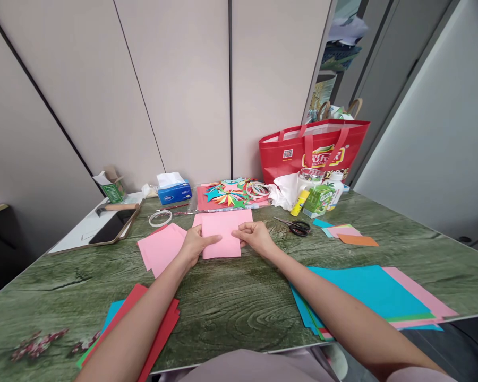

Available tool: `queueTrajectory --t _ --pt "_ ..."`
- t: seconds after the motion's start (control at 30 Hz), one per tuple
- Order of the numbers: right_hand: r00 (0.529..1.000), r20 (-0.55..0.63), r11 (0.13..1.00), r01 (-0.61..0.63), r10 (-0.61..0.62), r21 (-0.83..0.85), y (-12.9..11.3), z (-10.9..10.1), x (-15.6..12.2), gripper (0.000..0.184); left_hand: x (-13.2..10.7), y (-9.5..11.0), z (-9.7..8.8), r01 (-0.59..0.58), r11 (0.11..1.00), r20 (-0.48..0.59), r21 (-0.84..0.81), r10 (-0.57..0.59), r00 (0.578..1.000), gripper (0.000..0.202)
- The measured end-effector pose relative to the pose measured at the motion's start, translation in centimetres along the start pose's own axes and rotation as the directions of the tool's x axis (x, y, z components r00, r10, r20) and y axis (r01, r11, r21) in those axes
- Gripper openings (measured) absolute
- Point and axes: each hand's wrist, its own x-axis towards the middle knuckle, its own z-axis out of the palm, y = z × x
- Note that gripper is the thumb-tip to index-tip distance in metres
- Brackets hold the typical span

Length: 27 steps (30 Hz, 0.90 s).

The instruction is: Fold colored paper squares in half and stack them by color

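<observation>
A folded pink paper point(222, 233) lies on the green wood-grain table point(231, 297) in front of me. My left hand point(195, 244) rests on its left edge, thumb and fingers pressed onto the sheet. My right hand point(255, 235) pinches the paper's right edge with curled fingers. Several more pink sheets point(161, 248) lie just left of my left hand.
Scissors point(296, 226), a yellow glue stick point(299, 203) and a red bag point(314, 150) stand behind right. Colourful paper shapes point(231, 195), tape rolls point(160, 217), a tissue box point(174, 190) and a phone point(112, 227) sit at the back. Paper stacks point(366, 294) lie near right, red sheets point(151, 323) near left.
</observation>
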Motion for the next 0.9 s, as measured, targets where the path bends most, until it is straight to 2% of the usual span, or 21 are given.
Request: queueTrajectory --t 0.27,0.47,0.67,0.9 --pt "0.998 -0.028 0.996 0.059 -0.061 -0.067 0.14 -0.11 0.16 0.035 0.02 0.29 0.17 -0.012 0.999 -0.085 -0.031 0.009 0.996 0.043" --pt "0.995 -0.050 0.993 0.083 -0.087 -0.086 0.28 -0.55 0.57 0.037 0.12 0.67 -0.04 -0.007 0.999 -0.098 -0.047 0.002 0.995 0.037" --pt "0.994 -0.045 0.991 0.097 -0.102 -0.093 -0.24 -0.80 0.62 0.036 0.41 0.66 -0.30 -0.087 0.996 -0.180 -0.018 0.082 0.980 0.034" --pt "0.989 -0.054 0.985 0.129 -0.136 -0.113 -0.45 -0.94 0.59 0.037 0.53 0.79 -0.67 -0.047 0.997 -0.118 -0.055 0.040 0.992 0.032"
